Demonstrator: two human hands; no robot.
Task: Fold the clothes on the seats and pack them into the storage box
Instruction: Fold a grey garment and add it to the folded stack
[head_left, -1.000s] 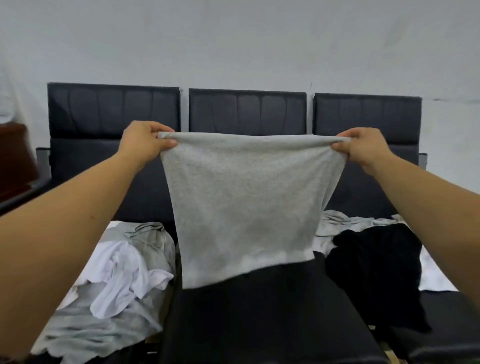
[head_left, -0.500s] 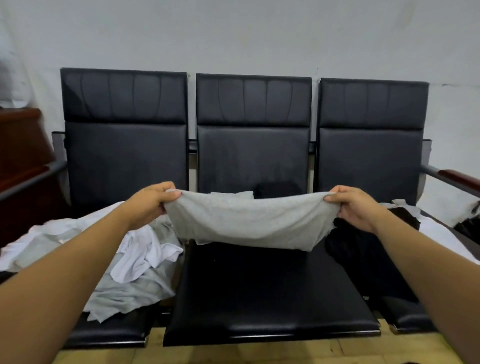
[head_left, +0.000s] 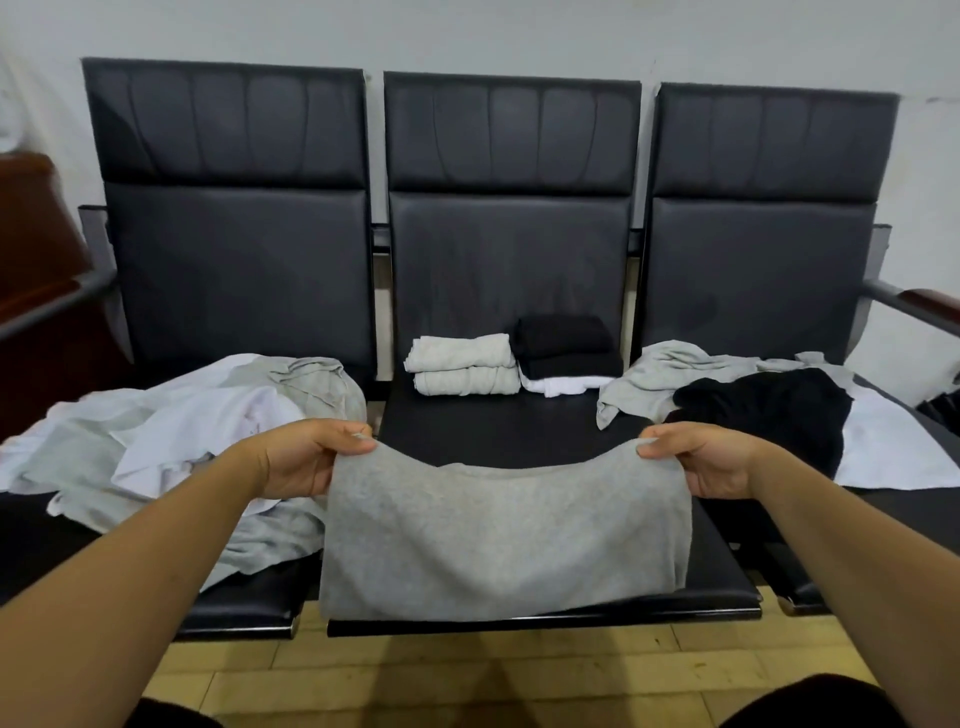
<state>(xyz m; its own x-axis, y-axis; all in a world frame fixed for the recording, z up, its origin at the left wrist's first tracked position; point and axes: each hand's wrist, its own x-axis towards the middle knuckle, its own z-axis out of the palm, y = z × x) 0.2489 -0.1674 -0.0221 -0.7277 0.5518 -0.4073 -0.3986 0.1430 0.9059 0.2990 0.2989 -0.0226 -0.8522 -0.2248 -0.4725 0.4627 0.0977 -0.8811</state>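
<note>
Grey garment (head_left: 504, 530) lies on middle seat (head_left: 493, 426); left hand (head_left: 301, 457) and right hand (head_left: 711, 460) each grip a far corner. Folded stacks (head_left: 462, 364) behind; left pile (head_left: 156, 431), right pile (head_left: 727, 395) unfolded; storage box unseen.

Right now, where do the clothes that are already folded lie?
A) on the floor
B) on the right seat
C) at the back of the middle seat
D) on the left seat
C: the folded light grey stack and the folded black and white stack sit at the back of the middle seat, behind the grey garment that the left hand and right hand hold; the left seat and right seat carry only loose clothes.
</note>
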